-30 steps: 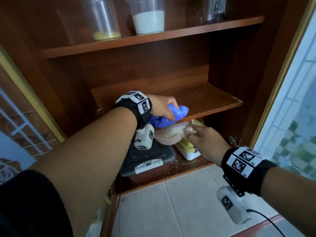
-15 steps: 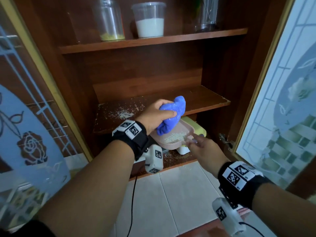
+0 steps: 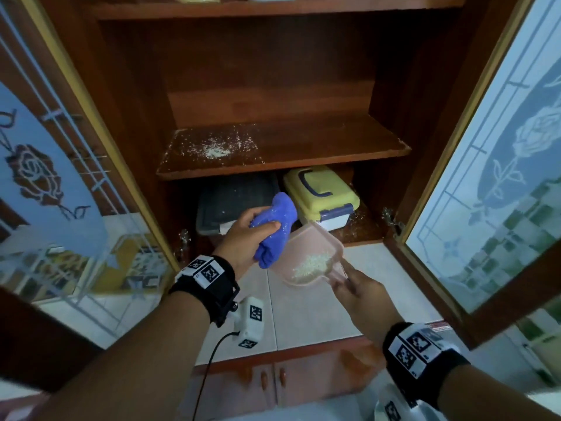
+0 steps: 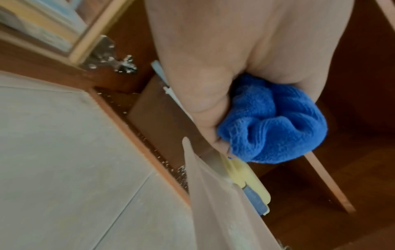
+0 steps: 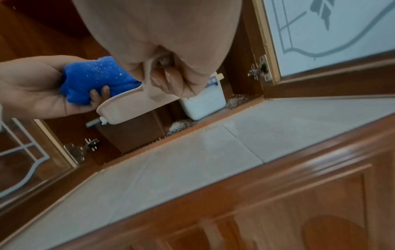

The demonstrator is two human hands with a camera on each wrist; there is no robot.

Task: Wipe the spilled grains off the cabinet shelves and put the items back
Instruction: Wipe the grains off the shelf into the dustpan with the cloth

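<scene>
Before the open cabinet, over the tiled bench [image 3: 306,314], both hands hang clear of the shelves. The left hand [image 3: 243,238] has its fingers [image 5: 99,94] clenched round a bunched blue cloth [image 3: 274,229], which is flecked with grains; bunching it gives a firm pad for sweeping. The right hand [image 3: 361,294] pinches the handle of a pink scoop [image 3: 309,256], held just beside and below the cloth, tipped so its small heap of grains [image 3: 309,265] lies low by the handle and does not slide out. Holding the scoop under the cloth looks meant to catch whatever drops from it. The job is far from done: a scatter of spilled grains [image 3: 215,148] lies on the left half of the middle shelf [image 3: 334,144], and more lie on the cabinet floor [image 5: 235,101] round the yellow box [image 3: 321,192] and the dark box [image 3: 230,199]. Probably the scoop goes to the shelf edge next, the cloth pushing grains into it.
</scene>
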